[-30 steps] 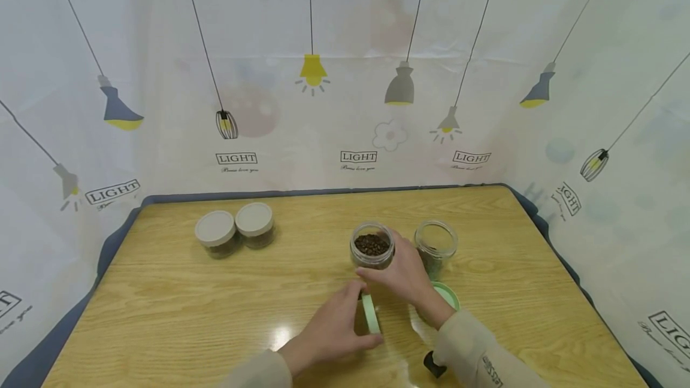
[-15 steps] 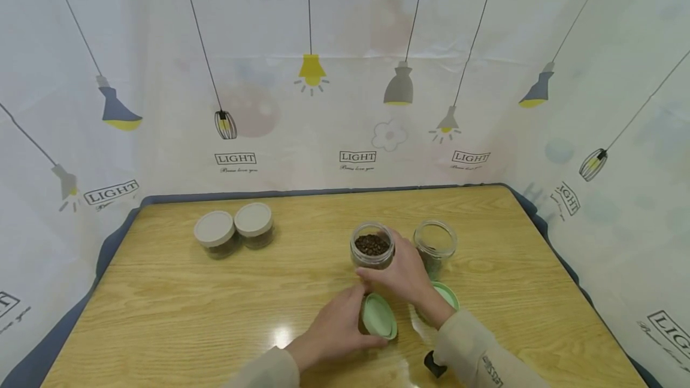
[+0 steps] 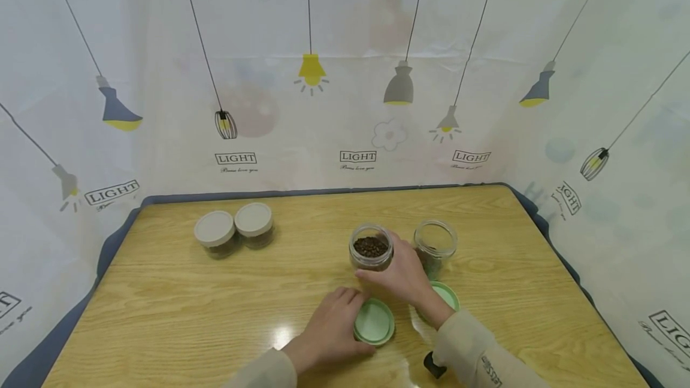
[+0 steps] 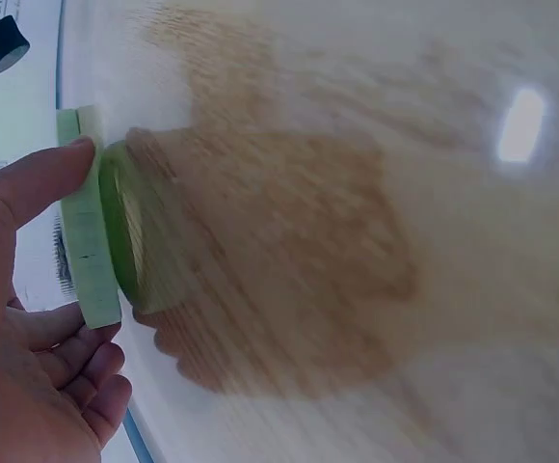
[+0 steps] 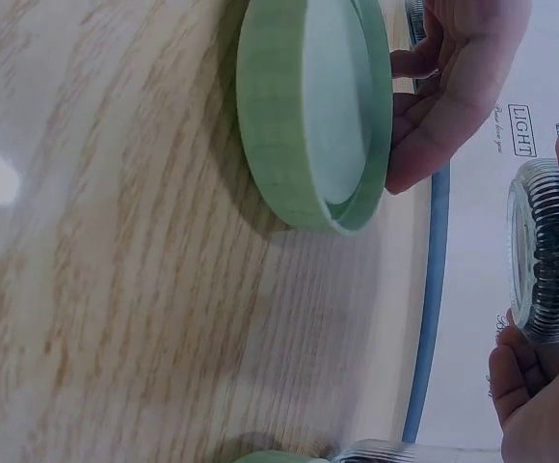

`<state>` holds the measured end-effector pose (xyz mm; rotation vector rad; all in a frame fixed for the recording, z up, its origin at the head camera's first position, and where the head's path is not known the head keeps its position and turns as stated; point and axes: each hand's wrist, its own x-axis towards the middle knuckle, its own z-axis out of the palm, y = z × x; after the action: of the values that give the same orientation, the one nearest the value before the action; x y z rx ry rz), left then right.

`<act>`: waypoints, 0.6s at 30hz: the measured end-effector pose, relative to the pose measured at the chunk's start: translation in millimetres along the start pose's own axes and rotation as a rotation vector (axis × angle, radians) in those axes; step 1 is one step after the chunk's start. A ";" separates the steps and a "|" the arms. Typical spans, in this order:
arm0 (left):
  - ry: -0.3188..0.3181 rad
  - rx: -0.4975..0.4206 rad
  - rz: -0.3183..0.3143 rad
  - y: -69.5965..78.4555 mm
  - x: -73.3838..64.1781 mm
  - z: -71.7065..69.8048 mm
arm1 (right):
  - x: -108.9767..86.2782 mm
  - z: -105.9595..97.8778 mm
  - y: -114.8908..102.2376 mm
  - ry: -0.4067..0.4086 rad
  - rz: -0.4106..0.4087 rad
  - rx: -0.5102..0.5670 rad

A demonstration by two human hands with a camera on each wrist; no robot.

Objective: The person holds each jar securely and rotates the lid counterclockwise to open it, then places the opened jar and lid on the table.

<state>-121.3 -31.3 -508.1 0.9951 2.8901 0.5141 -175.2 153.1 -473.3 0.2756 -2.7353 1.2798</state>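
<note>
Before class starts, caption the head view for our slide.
Left hand holds a green lid while the right hand grips an open jar of dark beans.

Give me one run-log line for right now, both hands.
Left hand: pinches green lid, underside up | Right hand: grips open jar of dark beans | Nearby: second open jar, second green lid

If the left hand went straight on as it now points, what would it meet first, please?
Beyond the green lid it grips, the left hand would probably meet the right hand first; depth is unclear.
</note>
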 end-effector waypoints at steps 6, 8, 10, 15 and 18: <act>0.004 0.033 -0.001 -2.9 -1.2 2.9 | -0.1 1.7 0.1 -0.004 0.001 -0.009; 0.012 0.034 0.002 -3.8 -1.5 3.6 | -0.2 2.3 0.2 -0.007 0.003 -0.003; 0.015 0.031 0.000 -4.2 -1.9 3.3 | -0.3 2.9 0.3 -0.010 0.006 0.002; -0.006 0.025 -0.026 -4.5 -1.7 1.4 | -0.6 4.4 1.4 -0.020 0.028 -0.002; -0.024 0.029 -0.036 -4.6 -1.0 0.3 | -1.0 4.8 1.5 -0.026 0.040 -0.008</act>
<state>-123.2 -35.2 -509.9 0.9435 2.8965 0.4565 -174.6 150.4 -477.7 0.2404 -2.7811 1.2832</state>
